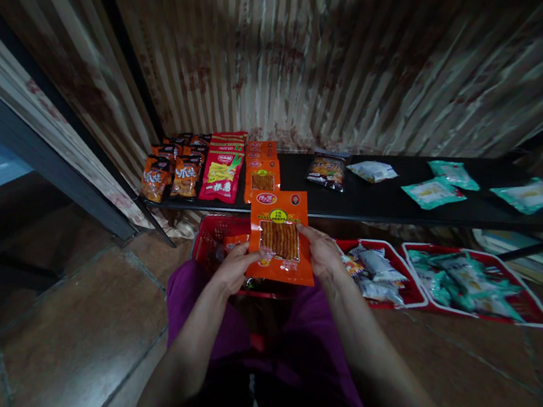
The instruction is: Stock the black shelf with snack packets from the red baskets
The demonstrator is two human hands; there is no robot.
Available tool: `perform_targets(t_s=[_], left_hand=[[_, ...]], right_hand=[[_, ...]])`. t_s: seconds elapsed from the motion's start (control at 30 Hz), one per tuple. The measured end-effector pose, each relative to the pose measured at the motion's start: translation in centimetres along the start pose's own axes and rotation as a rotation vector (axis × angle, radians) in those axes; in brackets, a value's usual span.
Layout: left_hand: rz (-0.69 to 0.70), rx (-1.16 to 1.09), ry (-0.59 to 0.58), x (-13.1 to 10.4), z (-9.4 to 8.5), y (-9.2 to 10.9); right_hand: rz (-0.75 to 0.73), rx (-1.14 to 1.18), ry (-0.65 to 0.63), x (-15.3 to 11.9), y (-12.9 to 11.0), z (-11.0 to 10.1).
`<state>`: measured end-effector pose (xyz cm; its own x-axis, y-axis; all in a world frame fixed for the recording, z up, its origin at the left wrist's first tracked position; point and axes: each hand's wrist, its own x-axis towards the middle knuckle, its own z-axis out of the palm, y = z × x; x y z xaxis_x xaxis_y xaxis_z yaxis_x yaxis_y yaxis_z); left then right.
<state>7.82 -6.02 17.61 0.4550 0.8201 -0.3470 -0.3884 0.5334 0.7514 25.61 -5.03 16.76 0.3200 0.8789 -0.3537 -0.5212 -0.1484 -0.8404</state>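
Note:
Between my two hands is an orange snack packet [280, 237] with a clear window showing brown strips. My left hand [234, 268] grips its lower left edge, thumb on the front. On its right edge my right hand [319, 248] is closed, with the fingers behind the packet hidden. The packet is held up in front of the shelf's front edge, over a red basket [200, 240] that has more packets in it. Similar orange packets [262, 176] lie in an overlapping row on the black shelf [367, 200] just beyond.
Left on the shelf are red packets [221, 170] and orange-black bags [185, 175]. Farther right lie a dark bag [326, 170], a white packet [373, 171] and several teal packets [432, 193]. Two red baskets [418, 291] [536, 311] with white rims stand on the floor at right.

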Motion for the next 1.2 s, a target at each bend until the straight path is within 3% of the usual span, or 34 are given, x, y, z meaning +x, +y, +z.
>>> perform_targets(t_s=[0.23, 0.4, 0.73, 1.2], left_hand=[[0.053, 0.046, -0.016, 0.2, 0.1, -0.2], [0.086, 0.036, 0.001, 0.3, 0.0, -0.3], [0.22, -0.011, 0.067, 1.3, -0.2, 0.4], [0.199, 0.004, 0.112, 1.3, -0.3, 0.4]], right_hand=[[0.0, -0.042, 0.029, 0.3, -0.5, 0.6], [0.004, -0.003, -0.096, -0.2, -0.5, 0.5], [0.064, -0.072, -0.332, -3.8, -0.2, -0.3], [0.072, -0.087, -0.3, -3.8, 0.5, 0.0]])
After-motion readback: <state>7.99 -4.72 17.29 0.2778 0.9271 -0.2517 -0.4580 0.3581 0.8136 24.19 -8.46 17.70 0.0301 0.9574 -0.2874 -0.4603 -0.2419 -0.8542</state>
